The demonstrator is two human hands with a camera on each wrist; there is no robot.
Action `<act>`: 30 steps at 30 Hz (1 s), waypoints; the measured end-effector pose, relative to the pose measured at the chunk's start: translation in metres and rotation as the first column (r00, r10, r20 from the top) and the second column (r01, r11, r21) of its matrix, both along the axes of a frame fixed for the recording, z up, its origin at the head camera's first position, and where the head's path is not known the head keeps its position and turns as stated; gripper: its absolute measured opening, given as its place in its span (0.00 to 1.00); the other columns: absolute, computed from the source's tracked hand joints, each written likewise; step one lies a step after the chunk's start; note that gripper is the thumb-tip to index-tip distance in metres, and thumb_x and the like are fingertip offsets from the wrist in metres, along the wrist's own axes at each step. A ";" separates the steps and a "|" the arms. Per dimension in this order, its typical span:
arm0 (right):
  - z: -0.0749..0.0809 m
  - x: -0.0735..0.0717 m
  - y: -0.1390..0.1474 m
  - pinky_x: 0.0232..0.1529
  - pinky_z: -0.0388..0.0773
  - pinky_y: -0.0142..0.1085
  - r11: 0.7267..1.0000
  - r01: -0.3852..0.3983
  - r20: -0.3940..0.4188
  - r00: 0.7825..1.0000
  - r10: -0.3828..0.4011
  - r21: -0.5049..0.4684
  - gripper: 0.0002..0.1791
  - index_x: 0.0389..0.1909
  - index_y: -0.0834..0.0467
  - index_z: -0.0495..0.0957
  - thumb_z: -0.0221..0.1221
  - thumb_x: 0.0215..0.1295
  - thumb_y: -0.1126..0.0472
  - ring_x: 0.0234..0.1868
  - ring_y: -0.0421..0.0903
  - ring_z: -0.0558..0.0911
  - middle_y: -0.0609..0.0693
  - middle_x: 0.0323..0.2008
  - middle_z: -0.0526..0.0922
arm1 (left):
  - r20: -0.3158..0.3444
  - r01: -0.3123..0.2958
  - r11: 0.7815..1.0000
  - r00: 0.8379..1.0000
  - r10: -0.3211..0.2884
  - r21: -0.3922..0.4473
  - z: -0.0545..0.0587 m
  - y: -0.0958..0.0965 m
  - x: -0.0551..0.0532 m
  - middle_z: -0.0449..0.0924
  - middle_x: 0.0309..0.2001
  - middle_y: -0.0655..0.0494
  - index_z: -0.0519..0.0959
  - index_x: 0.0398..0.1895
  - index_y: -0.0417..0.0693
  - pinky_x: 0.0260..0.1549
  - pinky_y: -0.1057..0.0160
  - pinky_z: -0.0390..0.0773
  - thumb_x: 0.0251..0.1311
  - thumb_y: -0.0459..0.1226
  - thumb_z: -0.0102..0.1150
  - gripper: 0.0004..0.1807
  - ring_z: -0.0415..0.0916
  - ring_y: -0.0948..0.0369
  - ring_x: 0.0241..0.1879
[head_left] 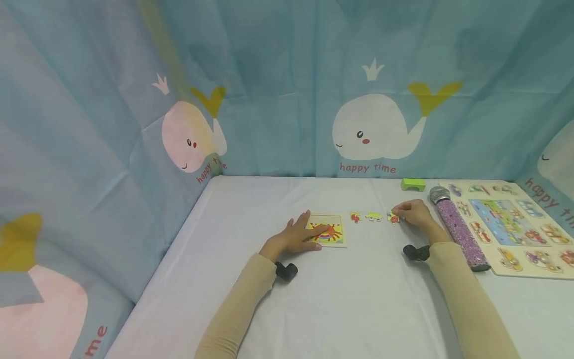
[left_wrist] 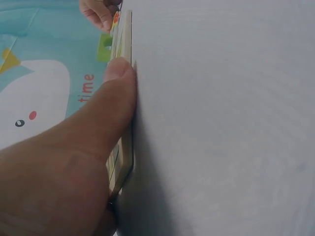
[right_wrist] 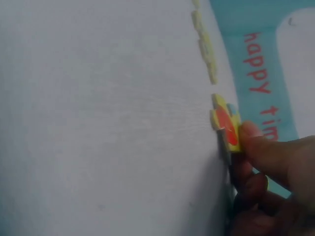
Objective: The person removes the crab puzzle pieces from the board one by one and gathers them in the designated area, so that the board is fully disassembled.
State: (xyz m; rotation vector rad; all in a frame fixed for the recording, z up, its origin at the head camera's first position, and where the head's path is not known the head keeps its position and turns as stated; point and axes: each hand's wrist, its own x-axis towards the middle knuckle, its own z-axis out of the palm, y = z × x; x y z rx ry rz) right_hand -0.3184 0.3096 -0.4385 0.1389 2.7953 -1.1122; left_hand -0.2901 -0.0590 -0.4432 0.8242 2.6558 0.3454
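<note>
My left hand (head_left: 293, 238) lies with spread fingers across a small square jigsaw board (head_left: 344, 240) bearing a sun-and-rainbow picture. In the left wrist view, the thumb (left_wrist: 106, 103) rests along the edge of the board (left_wrist: 128, 152). To the right, my right hand (head_left: 417, 214) pinches a yellow-and-red jigsaw piece (right_wrist: 226, 125) between thumb and fingers, low over the tabletop. Between the hands lie a red-and-yellow piece (head_left: 356, 218) and a mostly yellow piece (head_left: 374, 217), in a row with the pinched one.
A pink glittery microphone (head_left: 459, 229) lies right of my right hand, beside a large wooden picture puzzle board (head_left: 498, 267). A green arch block (head_left: 412, 184) stands at the back edge of the white table (head_left: 341, 304). A blue whale-print curtain (head_left: 278, 129) hangs behind.
</note>
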 end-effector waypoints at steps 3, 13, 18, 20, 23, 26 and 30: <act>-0.003 -0.001 -0.002 0.48 0.71 0.49 0.999 -0.017 -0.034 0.999 0.018 0.033 0.18 0.44 0.68 0.76 0.54 0.65 0.55 0.48 0.59 0.74 0.67 0.48 0.76 | 0.002 0.006 1.000 1.000 -0.006 0.000 0.000 0.000 0.001 0.26 0.74 0.47 0.47 0.68 0.82 0.69 0.47 0.31 0.58 0.63 0.45 0.35 0.25 0.53 0.73; -0.001 -0.001 -0.008 0.41 0.72 0.45 0.996 -0.060 -0.106 0.992 0.067 0.070 0.16 0.42 0.66 0.77 0.53 0.66 0.56 0.43 0.57 0.75 0.66 0.45 0.78 | 0.006 0.021 1.000 1.000 -0.021 0.017 -0.002 -0.003 0.000 0.23 0.73 0.47 0.46 0.67 0.85 0.69 0.48 0.29 0.59 0.63 0.44 0.33 0.23 0.54 0.73; 0.009 -0.001 -0.033 0.28 0.70 0.34 0.997 -0.061 -0.219 0.973 0.071 0.056 0.18 0.48 0.65 0.76 0.51 0.68 0.55 0.32 0.49 0.76 0.65 0.41 0.77 | 0.005 0.021 0.999 1.000 -0.021 0.023 -0.001 -0.002 -0.001 0.24 0.73 0.46 0.45 0.67 0.86 0.69 0.48 0.30 0.60 0.61 0.44 0.33 0.23 0.54 0.73; 0.012 -0.001 -0.053 0.26 0.71 0.32 0.995 -0.093 -0.239 0.966 0.098 0.034 0.18 0.50 0.65 0.75 0.51 0.67 0.55 0.30 0.48 0.76 0.65 0.41 0.78 | 0.001 0.022 1.000 1.000 -0.022 0.017 -0.001 -0.002 -0.001 0.24 0.73 0.46 0.44 0.67 0.86 0.69 0.48 0.30 0.60 0.61 0.43 0.33 0.23 0.54 0.73; 0.015 0.000 -0.088 0.28 0.70 0.32 0.986 -0.169 -0.188 0.968 0.166 0.001 0.20 0.52 0.64 0.73 0.54 0.66 0.56 0.32 0.48 0.75 0.62 0.39 0.78 | 0.002 0.026 1.000 1.000 -0.027 0.010 0.000 -0.002 0.000 0.24 0.73 0.45 0.44 0.67 0.85 0.69 0.47 0.31 0.61 0.61 0.42 0.32 0.23 0.53 0.73; 0.014 0.002 -0.122 0.30 0.70 0.33 0.964 -0.265 -0.131 0.956 0.261 -0.010 0.21 0.55 0.63 0.72 0.55 0.64 0.57 0.32 0.48 0.75 0.59 0.37 0.79 | 0.007 0.039 0.999 0.999 -0.039 0.010 0.000 -0.002 0.003 0.26 0.73 0.43 0.45 0.68 0.83 0.68 0.45 0.32 0.62 0.59 0.41 0.31 0.24 0.51 0.73; 0.013 0.004 -0.156 0.32 0.71 0.33 0.936 -0.352 -0.086 0.933 0.349 -0.021 0.18 0.53 0.60 0.74 0.56 0.64 0.58 0.33 0.46 0.75 0.57 0.37 0.79 | -0.012 0.055 0.998 0.998 -0.056 -0.005 0.003 -0.001 0.007 0.29 0.73 0.41 0.49 0.68 0.80 0.67 0.42 0.37 0.65 0.56 0.41 0.29 0.27 0.49 0.73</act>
